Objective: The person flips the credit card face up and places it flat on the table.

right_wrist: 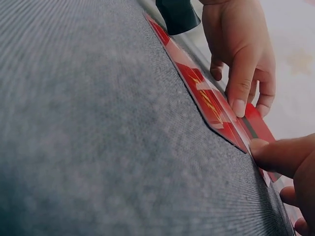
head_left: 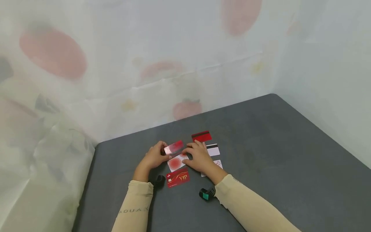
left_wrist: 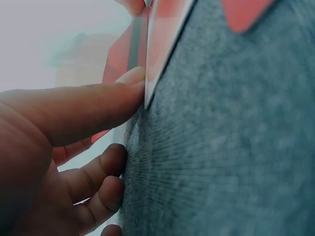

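My left hand (head_left: 155, 156) pinches a glossy red card (head_left: 174, 146), which is tilted up at the far edge of a white card with a red circle (head_left: 175, 163). The left wrist view shows the left thumb (left_wrist: 113, 103) at the corner of the white card, with the red card and its dark stripe just behind. My right hand (head_left: 200, 158) spreads over the right end of these two cards, fingers bent loosely and thumb (right_wrist: 275, 155) touching the white card's edge. Nearest to me lies a red VIP card (head_left: 178, 177).
To the right, partly under my right hand, are a red card with a black stripe (head_left: 204, 136), a white striped card (head_left: 214, 150) and a white card with a pink pattern (head_left: 218, 163). The dark grey table (head_left: 261, 145) meets a patterned curtain (head_left: 162, 96) behind.
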`<state>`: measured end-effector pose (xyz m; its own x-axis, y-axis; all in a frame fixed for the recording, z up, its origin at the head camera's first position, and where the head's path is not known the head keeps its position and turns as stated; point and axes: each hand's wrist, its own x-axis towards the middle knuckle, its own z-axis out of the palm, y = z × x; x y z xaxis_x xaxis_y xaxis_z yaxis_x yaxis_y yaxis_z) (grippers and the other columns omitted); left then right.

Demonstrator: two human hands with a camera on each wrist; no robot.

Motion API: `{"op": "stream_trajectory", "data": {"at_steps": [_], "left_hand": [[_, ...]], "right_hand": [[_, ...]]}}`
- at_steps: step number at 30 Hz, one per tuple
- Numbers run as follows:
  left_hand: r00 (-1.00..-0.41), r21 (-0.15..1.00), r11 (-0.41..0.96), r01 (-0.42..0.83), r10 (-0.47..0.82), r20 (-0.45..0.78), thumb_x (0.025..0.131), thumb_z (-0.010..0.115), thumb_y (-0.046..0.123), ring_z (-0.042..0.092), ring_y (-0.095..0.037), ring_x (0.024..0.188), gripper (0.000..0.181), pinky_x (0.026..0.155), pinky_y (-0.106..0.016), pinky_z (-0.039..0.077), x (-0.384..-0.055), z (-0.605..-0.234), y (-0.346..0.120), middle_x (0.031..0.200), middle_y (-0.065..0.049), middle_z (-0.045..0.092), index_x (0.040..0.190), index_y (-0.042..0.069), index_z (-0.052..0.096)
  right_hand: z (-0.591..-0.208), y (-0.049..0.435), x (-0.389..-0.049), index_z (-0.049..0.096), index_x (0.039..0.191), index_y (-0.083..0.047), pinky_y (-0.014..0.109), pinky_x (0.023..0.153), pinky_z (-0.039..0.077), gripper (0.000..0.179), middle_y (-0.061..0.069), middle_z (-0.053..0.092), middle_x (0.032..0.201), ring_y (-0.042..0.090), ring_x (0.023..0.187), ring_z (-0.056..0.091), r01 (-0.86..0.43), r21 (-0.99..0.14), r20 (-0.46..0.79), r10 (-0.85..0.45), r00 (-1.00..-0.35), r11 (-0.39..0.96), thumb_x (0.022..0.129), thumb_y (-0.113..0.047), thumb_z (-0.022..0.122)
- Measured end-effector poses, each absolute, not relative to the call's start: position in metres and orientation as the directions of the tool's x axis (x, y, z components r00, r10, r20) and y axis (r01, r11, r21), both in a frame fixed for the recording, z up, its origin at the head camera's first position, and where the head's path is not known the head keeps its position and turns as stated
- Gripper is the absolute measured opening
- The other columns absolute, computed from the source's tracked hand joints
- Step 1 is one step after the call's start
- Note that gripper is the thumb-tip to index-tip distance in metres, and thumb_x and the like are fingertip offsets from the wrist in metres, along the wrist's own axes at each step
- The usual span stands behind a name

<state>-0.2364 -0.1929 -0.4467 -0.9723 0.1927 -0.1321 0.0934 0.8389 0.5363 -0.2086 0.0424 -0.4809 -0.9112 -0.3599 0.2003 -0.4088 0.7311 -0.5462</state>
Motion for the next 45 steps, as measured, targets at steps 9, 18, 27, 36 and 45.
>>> {"op": "stream_trajectory", "data": {"at_steps": [9,18,27,36,45], "left_hand": [[-0.975,0.633,0.769,0.091,0.198,-0.101,0.087,0.075,0.016,0.056,-0.019,0.075,0.038,0.069,-0.033,0.045,-0.228,-0.442,-0.173,0.090,-0.007,0.064,0.114,0.009,0.049],[-0.958,0.742,0.650,0.164,0.284,-0.038,0.093,0.067,0.013,0.046,-0.018,0.060,0.033,0.059,-0.032,0.041,-0.240,-0.431,-0.139,0.074,-0.006,0.055,0.120,0.010,0.048],[-0.924,0.832,0.523,0.186,0.382,-0.033,0.093,0.066,0.011,0.049,-0.018,0.063,0.033,0.058,-0.030,0.041,-0.232,-0.426,-0.121,0.079,-0.012,0.064,0.124,0.008,0.053],[-0.916,0.866,0.466,0.180,0.400,-0.025,0.091,0.071,0.014,0.059,-0.022,0.079,0.040,0.070,-0.032,0.049,-0.226,-0.435,-0.126,0.092,-0.011,0.068,0.127,0.012,0.055],[-0.881,0.931,0.326,0.165,0.473,-0.010,0.083,0.080,0.013,0.057,-0.032,0.108,0.067,0.080,-0.036,0.053,-0.225,-0.435,-0.136,0.122,-0.014,0.058,0.141,0.011,0.046]], "right_hand": [[-0.480,0.063,-0.201,0.073,0.111,-0.026,0.068,0.114,0.018,0.027,0.008,0.056,0.138,0.039,0.141,0.035,-0.423,-0.537,0.236,-0.352,-0.906,0.730,0.086,-0.037,0.074],[-0.470,0.092,-0.197,0.058,0.135,-0.017,0.065,0.114,0.020,0.055,0.009,0.056,0.137,0.037,0.140,0.036,-0.351,-0.577,0.282,-0.223,-0.933,0.738,0.085,-0.033,0.075],[-0.468,0.100,-0.194,0.044,0.146,-0.015,0.065,0.114,0.022,0.075,0.012,0.053,0.142,0.036,0.138,0.039,-0.326,-0.608,0.347,-0.127,-0.929,0.724,0.081,-0.027,0.079],[-0.473,0.099,-0.191,0.059,0.133,-0.011,0.066,0.112,0.024,0.063,0.010,0.061,0.130,0.037,0.135,0.042,-0.360,-0.581,0.377,-0.150,-0.914,0.730,0.077,-0.029,0.083],[-0.471,0.097,-0.190,0.059,0.128,-0.011,0.065,0.112,0.024,0.059,0.009,0.060,0.130,0.036,0.136,0.041,-0.374,-0.616,0.360,-0.175,-0.917,0.693,0.081,-0.041,0.079]]}}
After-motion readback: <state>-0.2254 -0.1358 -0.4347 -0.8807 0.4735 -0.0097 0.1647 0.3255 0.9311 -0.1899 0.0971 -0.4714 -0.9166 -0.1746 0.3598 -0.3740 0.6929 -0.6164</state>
